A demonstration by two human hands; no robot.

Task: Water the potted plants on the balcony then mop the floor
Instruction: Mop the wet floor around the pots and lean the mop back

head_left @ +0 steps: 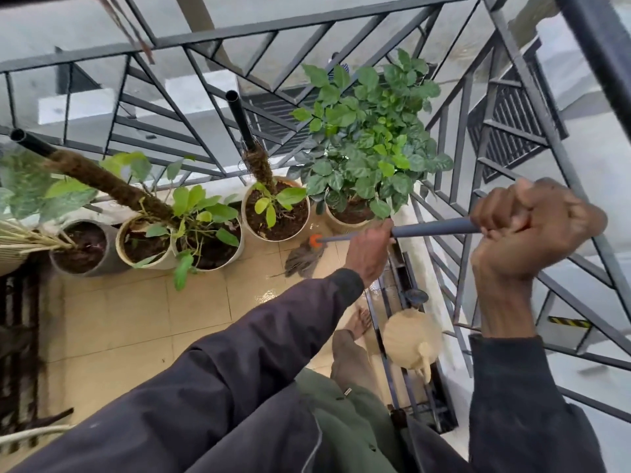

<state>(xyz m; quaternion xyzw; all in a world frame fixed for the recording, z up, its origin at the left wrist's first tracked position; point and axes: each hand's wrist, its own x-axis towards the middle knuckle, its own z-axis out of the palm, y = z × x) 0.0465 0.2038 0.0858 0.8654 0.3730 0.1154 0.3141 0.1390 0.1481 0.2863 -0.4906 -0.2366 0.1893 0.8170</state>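
I hold a mop by its grey handle. My right hand grips the handle's near end in a fist, and my left hand grips it lower down. The grey mop head, below an orange collar, lies on the wet beige floor tiles just in front of the pots. Several potted plants stand in a row along the railing: a bushy green one at the right, a cream pot with a moss pole, and more pots to the left.
A beige watering can sits on the ledge by the black metal railing at the right. My bare foot stands on the tiles near it. A dark metal grille bounds the left side.
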